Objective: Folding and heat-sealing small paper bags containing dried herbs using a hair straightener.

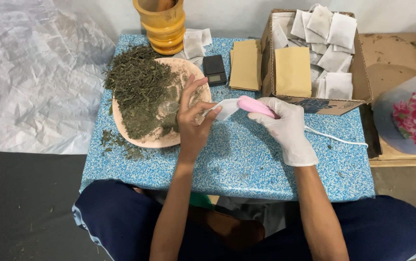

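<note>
Sachet [226, 107] of white filter paper is being held between both hands just above the blue speckled bench [246, 159], right beside the pink plate [167, 140]. The left hand [193, 121], bare, is pinching one end of it, fingers together on the paper while the thumb and forefinger keep the edge taut, so the pouch is staying flat. The right hand [285, 128], in a white glove, is closing its grip around a pink handheld sealer [256, 107], whose tip is meeting the sachet's other end; its white cord [336, 137] is trailing off across the bench to the right.

Dried green leaves [140, 89] are lying heaped on the plate, close to the left hand, with a clear spoon [169, 106] resting among them, handy for scooping. A small black scale [215, 70] is sitting just behind the plate. Tan envelopes [245, 65] are stacked next to it, and a cardboard box [314, 101] at the back right is holding many white pouches [331, 34] plus another tan envelope. A yellow wooden mortar [162, 24] is standing at the bench's far edge. Loose leaf crumbs are lying scattered by the plate's near rim.
</note>
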